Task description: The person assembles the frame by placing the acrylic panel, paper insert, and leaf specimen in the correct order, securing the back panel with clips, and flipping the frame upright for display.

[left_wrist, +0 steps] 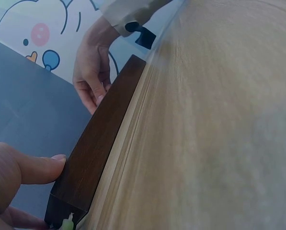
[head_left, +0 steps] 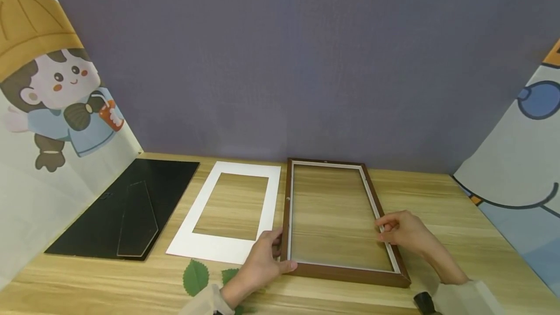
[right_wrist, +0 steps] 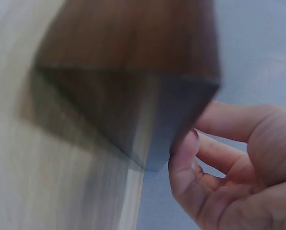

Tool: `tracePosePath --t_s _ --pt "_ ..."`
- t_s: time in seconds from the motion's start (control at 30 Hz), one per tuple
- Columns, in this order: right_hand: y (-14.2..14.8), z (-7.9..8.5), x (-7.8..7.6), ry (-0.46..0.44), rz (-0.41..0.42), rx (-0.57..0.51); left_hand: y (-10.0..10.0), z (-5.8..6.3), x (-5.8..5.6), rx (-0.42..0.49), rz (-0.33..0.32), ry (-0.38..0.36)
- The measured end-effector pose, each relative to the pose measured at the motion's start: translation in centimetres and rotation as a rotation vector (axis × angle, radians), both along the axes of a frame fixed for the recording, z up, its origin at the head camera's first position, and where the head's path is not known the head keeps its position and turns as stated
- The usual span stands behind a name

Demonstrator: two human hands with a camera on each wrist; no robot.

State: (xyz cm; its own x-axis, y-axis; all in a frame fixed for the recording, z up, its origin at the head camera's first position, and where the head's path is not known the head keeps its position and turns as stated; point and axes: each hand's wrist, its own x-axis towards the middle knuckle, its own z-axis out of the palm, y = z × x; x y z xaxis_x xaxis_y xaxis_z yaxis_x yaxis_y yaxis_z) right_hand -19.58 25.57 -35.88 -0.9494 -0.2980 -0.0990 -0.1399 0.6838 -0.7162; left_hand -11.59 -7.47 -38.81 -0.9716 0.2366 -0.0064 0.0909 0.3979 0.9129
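Note:
A brown picture frame (head_left: 345, 272) with a pale inner lip lies on the wooden table, slightly right of centre. Its lower left corner is gripped by my left hand (head_left: 262, 259), thumb on top and fingers along the outer side. On the right rail, my right hand (head_left: 407, 230) pinches the edge between thumb and fingers. In the left wrist view the frame's dark outer side (left_wrist: 102, 139) runs between both hands. The right wrist view shows a blurred frame corner (right_wrist: 133, 43) with the right fingertips against it. Left of the frame lies a white mat (head_left: 210, 248) with a rectangular opening.
A black backing board (head_left: 96, 222) with a stand flap lies at the far left. Green leaves (head_left: 195, 277) rest near the front, partly hidden by the left arm. A grey wall (head_left: 284, 62) closes off the back, with cartoon-printed panels (head_left: 65, 91) on both sides.

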Motion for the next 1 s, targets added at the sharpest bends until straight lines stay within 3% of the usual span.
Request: tracePosePath --t_s 0.67,1.0 --pt "-0.3 0.3 -0.3 -0.008 -0.043 -0.001 0.0 0.0 -0.1 -0.001 0.004 0.009" --pt "-0.4 0.5 -1.2 0.061 -0.027 0.007 0.0 -0.1 -0.2 -0.009 0.010 0.004"
